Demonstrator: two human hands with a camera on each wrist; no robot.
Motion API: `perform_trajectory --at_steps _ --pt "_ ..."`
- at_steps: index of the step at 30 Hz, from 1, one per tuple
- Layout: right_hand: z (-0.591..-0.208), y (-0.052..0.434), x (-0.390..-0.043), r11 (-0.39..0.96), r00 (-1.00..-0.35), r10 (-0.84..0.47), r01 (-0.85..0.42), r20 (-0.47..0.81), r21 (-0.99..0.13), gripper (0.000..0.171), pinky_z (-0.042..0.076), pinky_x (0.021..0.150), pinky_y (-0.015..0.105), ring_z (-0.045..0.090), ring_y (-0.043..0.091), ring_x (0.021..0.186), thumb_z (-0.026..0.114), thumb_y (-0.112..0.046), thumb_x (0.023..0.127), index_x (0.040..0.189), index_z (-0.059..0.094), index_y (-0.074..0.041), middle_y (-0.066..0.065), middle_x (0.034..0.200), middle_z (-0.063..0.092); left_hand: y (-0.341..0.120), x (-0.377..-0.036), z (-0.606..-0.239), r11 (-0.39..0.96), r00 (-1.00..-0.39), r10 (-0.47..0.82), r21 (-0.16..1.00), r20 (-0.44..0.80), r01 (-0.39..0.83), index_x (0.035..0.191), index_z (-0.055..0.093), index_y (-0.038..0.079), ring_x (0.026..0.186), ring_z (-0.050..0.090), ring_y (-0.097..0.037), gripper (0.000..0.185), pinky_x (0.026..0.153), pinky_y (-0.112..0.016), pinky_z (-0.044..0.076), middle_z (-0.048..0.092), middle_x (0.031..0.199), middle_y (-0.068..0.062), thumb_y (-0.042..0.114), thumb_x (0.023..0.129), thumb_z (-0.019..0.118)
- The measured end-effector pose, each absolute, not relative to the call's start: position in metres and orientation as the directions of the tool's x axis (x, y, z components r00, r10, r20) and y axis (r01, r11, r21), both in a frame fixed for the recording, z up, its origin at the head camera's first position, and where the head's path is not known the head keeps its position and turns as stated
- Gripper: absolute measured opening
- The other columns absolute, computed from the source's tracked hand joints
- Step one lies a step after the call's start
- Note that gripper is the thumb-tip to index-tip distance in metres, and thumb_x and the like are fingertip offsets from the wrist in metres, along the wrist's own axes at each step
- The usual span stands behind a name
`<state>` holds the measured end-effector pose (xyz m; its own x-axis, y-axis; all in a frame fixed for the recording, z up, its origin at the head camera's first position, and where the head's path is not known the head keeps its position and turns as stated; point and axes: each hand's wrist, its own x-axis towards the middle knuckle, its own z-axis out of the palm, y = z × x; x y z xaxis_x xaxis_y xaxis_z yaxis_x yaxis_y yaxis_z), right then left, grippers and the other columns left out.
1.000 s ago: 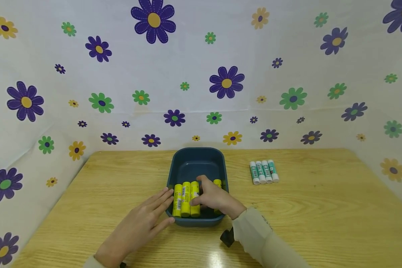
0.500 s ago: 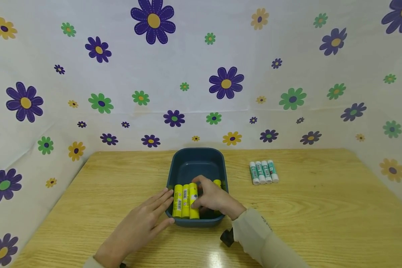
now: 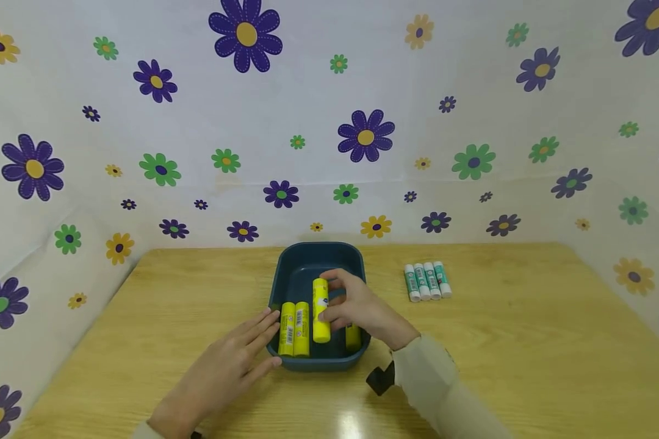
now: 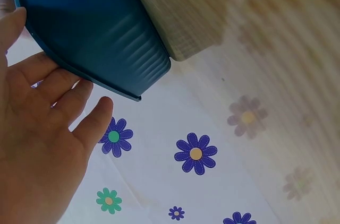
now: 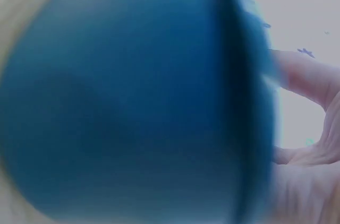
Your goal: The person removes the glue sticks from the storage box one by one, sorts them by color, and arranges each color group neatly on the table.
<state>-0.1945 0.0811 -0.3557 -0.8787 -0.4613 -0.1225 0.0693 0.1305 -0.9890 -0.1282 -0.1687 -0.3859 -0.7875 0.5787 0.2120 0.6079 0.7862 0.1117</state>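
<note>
My right hand (image 3: 359, 308) pinches a yellow glue stick (image 3: 321, 311) between thumb and fingers, raised over the dark blue tub (image 3: 318, 366). Two more yellow glue sticks (image 3: 295, 329) lie side by side along the tub's left wall. Another yellow stick (image 3: 353, 336) is at the right wall, partly hidden by my right hand. With fingers fairly straight, my left hand (image 3: 225, 360) rests against the tub's left rim. The left wrist view shows those fingertips (image 4: 82, 87) on the rim. In the right wrist view, the blurred tub wall (image 5: 133, 102) hides the held stick.
Several white-and-green glue sticks (image 3: 427, 281) lie in a row on the wooden table (image 3: 505, 329), right of the tub. Behind the table hangs a white cloth (image 3: 307, 91) with printed flowers. A black item (image 3: 381, 379) sits at my right wrist.
The third yellow glue stick has gone up and away from the other two in my right hand. My left hand stays at the rim. The head view has shifted slightly.
</note>
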Motion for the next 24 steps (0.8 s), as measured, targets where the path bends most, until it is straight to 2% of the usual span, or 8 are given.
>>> perform_trajectory --at_steps 10,18,24 --pt "-0.337 0.119 -0.204 0.123 -0.911 -0.398 0.066 -0.11 -0.99 0.071 0.055 0.07 0.037 0.056 0.026 0.091 0.065 0.007 0.077 0.138 0.03 -0.004 0.02 0.135 0.026 -0.167 -0.13 -0.385 0.793 -0.797 0.571 0.119 0.196 0.597 0.135 0.046 0.01 0.133 0.027 -0.018 0.059 0.1 -0.039 0.037 0.03 0.146 -0.001 0.049 0.091 0.047" --pt "-0.33 0.148 -0.202 0.196 -0.929 -0.355 0.04 -0.109 -0.98 0.074 0.054 0.072 0.039 0.056 0.028 0.096 0.068 0.001 0.075 0.139 0.031 -0.006 0.016 0.135 0.032 -0.167 -0.128 -0.385 0.795 -0.798 0.568 0.115 0.201 0.595 0.135 0.046 0.009 0.133 0.027 -0.018 0.059 0.099 -0.039 0.037 0.03 0.146 -0.001 0.047 0.09 0.05" --pt "-0.336 0.178 -0.196 0.22 -0.93 -0.355 0.01 -0.09 -0.975 0.073 0.055 0.07 0.039 0.056 0.029 0.094 0.067 0.001 0.075 0.138 0.03 -0.004 0.022 0.136 0.03 -0.167 -0.128 -0.385 0.79 -0.789 0.576 0.101 0.212 0.604 0.135 0.045 0.01 0.133 0.027 -0.019 0.059 0.099 -0.039 0.037 0.03 0.146 -0.001 0.048 0.091 0.049"
